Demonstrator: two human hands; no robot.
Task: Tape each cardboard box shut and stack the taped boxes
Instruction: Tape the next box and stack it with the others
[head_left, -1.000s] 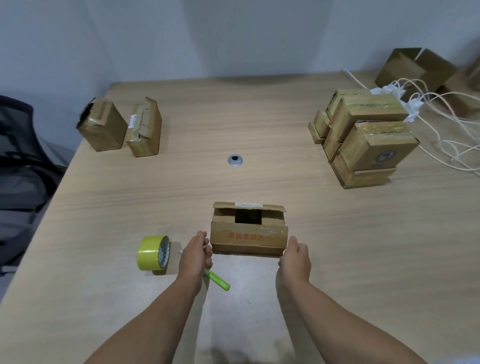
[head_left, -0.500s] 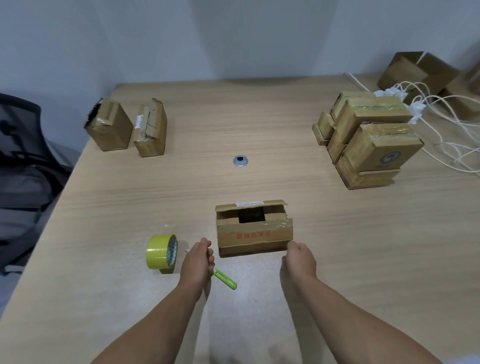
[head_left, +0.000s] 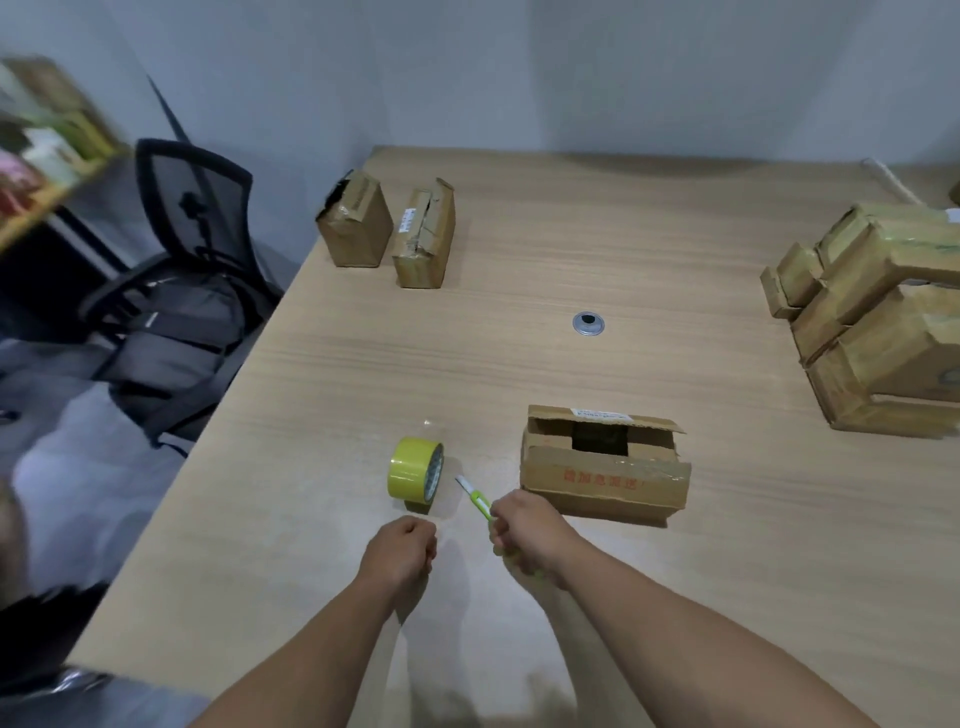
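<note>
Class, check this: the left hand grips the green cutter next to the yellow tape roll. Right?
Not quite. The head view shows the right hand gripping the green cutter, next to the yellow tape roll; the left hand is curled, empty.

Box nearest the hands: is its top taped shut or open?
Open. The cardboard box shows a dark gap between its top flaps, the far flap stands lifted, and no tape bridges the opening.

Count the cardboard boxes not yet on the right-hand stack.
3. The open box lies in front by the tape roll; the edge box and neighbour box stand together far left. The stack may hide others.
</note>
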